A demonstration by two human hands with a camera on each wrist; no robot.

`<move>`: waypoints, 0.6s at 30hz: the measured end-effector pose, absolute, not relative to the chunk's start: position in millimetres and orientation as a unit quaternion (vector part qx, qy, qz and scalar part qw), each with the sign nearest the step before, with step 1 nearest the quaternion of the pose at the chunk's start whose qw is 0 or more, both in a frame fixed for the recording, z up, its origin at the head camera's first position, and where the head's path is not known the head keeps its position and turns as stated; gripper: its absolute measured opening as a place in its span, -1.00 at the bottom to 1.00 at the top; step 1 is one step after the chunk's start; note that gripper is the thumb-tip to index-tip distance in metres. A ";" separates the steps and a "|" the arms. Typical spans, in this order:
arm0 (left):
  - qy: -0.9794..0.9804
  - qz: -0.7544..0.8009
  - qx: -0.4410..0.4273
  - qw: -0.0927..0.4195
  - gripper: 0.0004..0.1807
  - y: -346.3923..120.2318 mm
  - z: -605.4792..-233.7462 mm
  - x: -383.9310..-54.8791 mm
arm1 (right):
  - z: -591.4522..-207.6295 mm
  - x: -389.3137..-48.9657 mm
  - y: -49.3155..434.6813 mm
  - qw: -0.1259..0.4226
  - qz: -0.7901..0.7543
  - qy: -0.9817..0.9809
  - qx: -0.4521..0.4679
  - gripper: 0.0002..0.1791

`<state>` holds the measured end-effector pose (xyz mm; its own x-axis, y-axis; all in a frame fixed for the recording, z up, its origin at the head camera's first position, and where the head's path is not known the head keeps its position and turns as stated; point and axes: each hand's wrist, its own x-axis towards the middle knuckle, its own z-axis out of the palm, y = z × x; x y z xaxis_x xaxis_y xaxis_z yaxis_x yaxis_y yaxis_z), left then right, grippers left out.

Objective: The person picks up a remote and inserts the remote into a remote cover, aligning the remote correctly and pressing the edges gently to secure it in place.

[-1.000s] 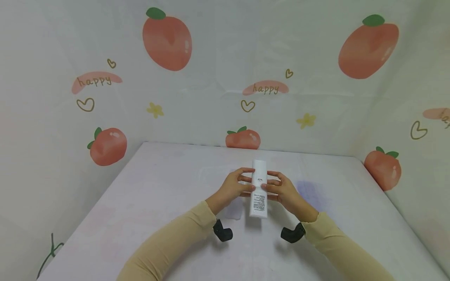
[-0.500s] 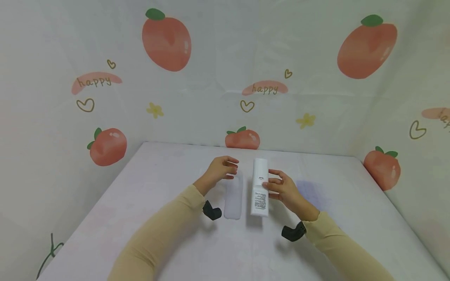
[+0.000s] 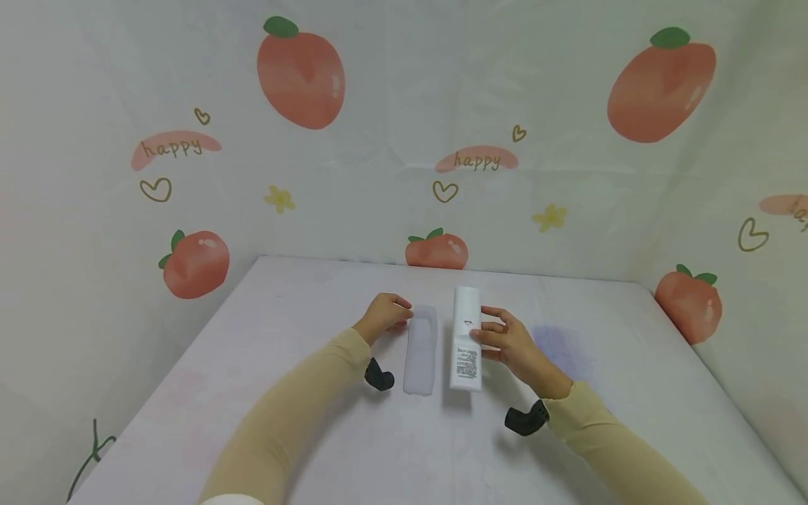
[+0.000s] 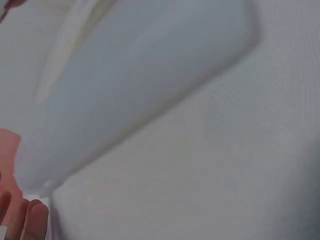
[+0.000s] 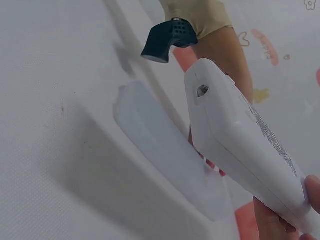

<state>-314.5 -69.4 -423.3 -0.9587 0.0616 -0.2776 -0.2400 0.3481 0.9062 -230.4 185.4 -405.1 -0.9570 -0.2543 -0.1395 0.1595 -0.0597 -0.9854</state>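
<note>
A white remote control (image 3: 466,338), its printed label facing up, is held upright above the table in my right hand (image 3: 514,344). My right thumb lies on its face and the fingers are round its right side. The right wrist view shows the end of the remote control (image 5: 204,100) with a small dark lens. To its left, a translucent, long cover (image 3: 419,354) lies on the table. My left hand (image 3: 384,315) is beside the cover's far left end, with its fingertips right at the edge. In the left wrist view the left fingers (image 4: 35,220) show near the cover's end (image 4: 140,75).
A pale cloth covers the table (image 3: 303,301). Behind it hangs a white curtain (image 3: 366,182) printed with fruit and hearts. Black wrist cameras (image 3: 380,375) stick out from both sleeves. A purple stain (image 3: 558,347) marks the cloth at the right.
My left hand has let go of the remote control and moved left to the far end of the cover, which now shows fully. My right hand stays in place with the remote control.
</note>
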 end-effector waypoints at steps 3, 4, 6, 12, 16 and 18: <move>0.806 0.569 -0.069 0.149 -0.75 -68.9 -429.0 -314.2 | -406.1 -230.5 184.2 0.146 -0.725 0.672 -0.031 -0.21; 0.806 0.569 -0.071 0.151 -0.74 -68.1 -430.3 -314.0 | -406.3 -230.4 184.0 0.146 -0.725 0.672 -0.030 -0.21; 0.806 0.567 -0.075 0.150 -0.71 -66.6 -431.8 -313.3 | -406.9 -230.3 184.0 0.147 -0.724 0.673 -0.029 -0.21; 0.815 0.557 -0.080 0.138 -0.72 -64.2 -434.2 -313.9 | -409.3 -230.4 183.3 0.146 -0.724 0.674 -0.024 -0.21; 0.810 0.565 -0.081 0.138 -0.73 -65.3 -436.2 -315.1 | -411.3 -230.9 182.2 0.146 -0.727 0.671 -0.019 -0.21; 0.805 0.571 -0.082 0.140 -0.73 -66.0 -437.2 -315.8 | -411.9 -231.7 181.3 0.145 -0.727 0.671 -0.018 -0.21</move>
<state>-315.8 -66.0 -437.2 -0.9475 0.0283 -0.3184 -0.2913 0.3337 0.8966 -231.7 181.3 -411.9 -0.9570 -0.2356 -0.1692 0.1872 -0.0564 -0.9807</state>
